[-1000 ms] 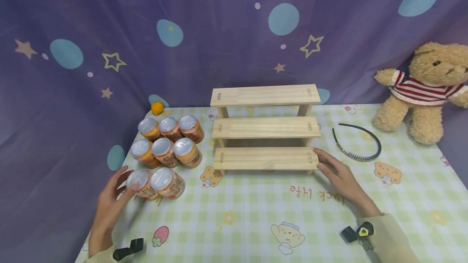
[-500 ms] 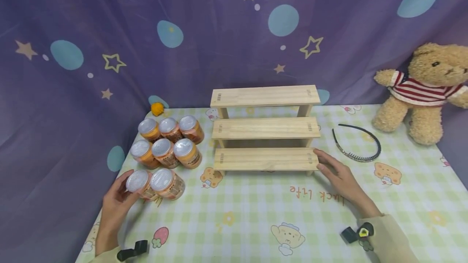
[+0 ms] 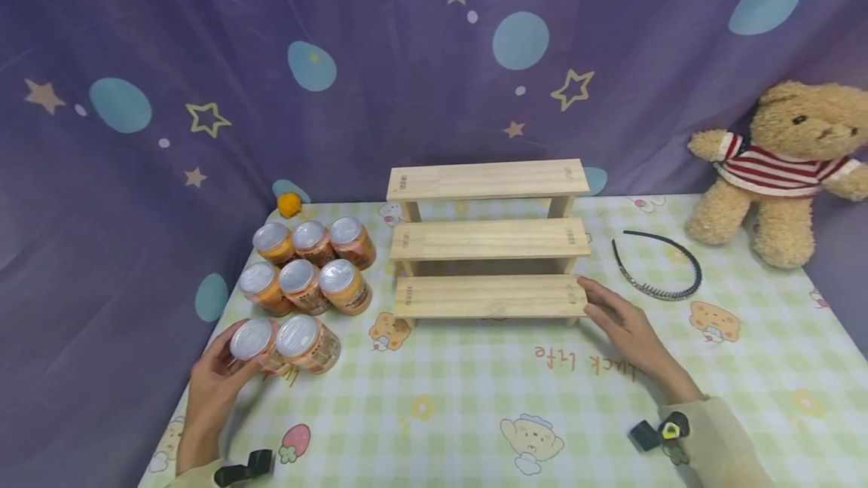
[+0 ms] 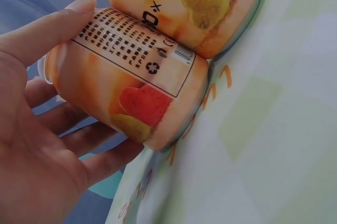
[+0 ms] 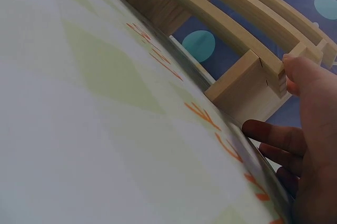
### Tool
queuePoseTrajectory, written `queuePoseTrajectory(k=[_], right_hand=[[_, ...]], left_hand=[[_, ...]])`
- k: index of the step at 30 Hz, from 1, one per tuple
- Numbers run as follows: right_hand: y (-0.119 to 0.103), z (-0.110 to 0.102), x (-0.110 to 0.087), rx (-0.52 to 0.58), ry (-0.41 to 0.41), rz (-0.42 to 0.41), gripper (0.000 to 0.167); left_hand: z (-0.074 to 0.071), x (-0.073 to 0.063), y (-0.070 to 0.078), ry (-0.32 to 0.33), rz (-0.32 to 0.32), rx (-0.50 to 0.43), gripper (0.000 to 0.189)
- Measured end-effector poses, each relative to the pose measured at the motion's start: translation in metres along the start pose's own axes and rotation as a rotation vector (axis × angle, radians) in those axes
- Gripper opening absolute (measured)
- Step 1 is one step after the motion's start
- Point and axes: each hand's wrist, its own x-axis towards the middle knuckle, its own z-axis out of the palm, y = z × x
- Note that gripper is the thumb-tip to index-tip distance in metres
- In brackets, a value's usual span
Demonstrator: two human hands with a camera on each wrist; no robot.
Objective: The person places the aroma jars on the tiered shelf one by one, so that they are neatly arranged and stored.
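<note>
Well, left hand (image 3: pixel 212 394) around can (image 3: pixel 254 339)

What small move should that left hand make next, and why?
Probably lift the silver-topped, orange-labelled round can straight up. The left hand has its thumb and fingers around it, and a similar orange can stands right beside it, so dragging sideways might bump that one.

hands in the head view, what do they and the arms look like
The left hand and right hand are bare, without gloves. Pale beige sleeves show, each with a small, black, blocky device near its end; the right device has a yellow-green mark.
</note>
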Motion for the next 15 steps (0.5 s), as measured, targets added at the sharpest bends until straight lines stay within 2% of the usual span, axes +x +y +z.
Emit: queuePoseTrajectory(k=[9,15], right_hand=[[0.001,0.001,0.0,0.01,-0.004,-0.004,0.05],[0.001,0.001,0.0,0.01,0.0,-0.006,0.05]], left_hand=[[0.002,0.001,0.006,0.121,-0.063,0.042,0.065],[0.0,0.002,0.01,0.159,-0.088,0.08,0.064]])
